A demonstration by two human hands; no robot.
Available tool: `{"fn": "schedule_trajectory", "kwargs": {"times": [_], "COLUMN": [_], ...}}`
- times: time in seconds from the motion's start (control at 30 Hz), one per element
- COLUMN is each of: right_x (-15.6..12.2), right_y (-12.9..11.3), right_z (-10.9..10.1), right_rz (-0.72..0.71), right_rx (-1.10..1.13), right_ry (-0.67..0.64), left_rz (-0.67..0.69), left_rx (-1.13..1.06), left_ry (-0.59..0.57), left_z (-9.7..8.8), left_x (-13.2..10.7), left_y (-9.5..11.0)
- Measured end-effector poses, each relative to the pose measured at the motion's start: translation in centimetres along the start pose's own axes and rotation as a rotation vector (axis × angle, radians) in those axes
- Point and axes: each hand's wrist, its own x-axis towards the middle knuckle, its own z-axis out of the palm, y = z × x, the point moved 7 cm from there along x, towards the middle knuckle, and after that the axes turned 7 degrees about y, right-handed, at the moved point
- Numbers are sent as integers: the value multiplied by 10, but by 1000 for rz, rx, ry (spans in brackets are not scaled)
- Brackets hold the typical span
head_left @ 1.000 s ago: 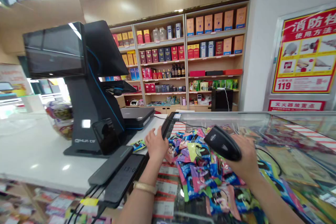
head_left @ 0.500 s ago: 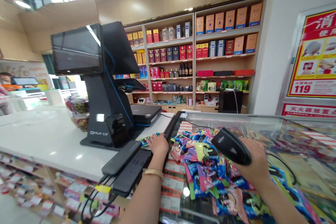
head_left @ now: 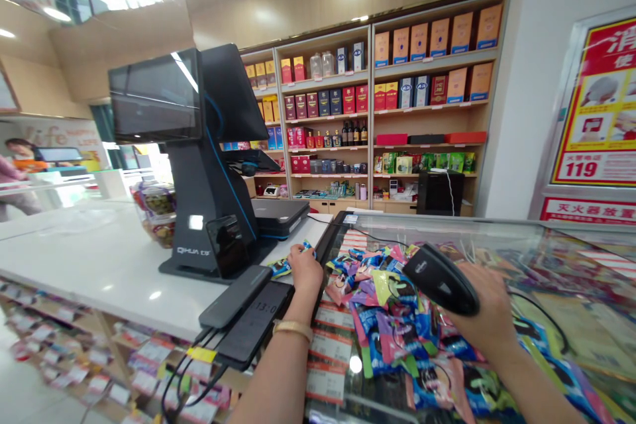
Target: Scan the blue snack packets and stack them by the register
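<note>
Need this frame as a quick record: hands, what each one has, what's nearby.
left hand: on a blue snack packet, over the white counter
left wrist: gold bracelet
right hand: holding a black handheld barcode scanner
between hands: heap of colourful snack packets on a glass display counter
nearby: black POS terminal
background: wall shelves of boxed goods

The person is wearing a narrow, gold-coloured metal wristband point(head_left: 293, 330) on the bare left forearm point(head_left: 265, 377), just behind the left hand point(head_left: 305, 271), while the right forearm point(head_left: 527, 387) is showing bare up to the right hand point(head_left: 491, 311).
</note>
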Motion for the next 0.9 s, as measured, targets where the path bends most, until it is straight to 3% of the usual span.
{"fn": "schedule_trajectory", "kwargs": {"times": [0.1,0.3,0.47,0.53,0.67,0.9], "right_x": [2,10,10,9,11,15], "right_y": [-1,-11,-13,-13,-17,-28], "right_z": [0,-3,0,0,2,7], "right_rz": [-12,65,58,29,29,46], "right_rx": [10,26,31,36,39,72], "right_ry": [-6,-25,-57,-65,-122,-209], "left_rz": [-102,-430,-1038,-1154,-1215,-1184], "left_rx": [-222,-836,-1516,-1596,-1608,-1553], "left_ry": [3,-210,-494,-527,-546,-497], "left_z": [1,13,32,35,38,41], "left_x": [-1,-17,-60,-73,-88,-97], "left_y": [6,31,58,66,75,77]}}
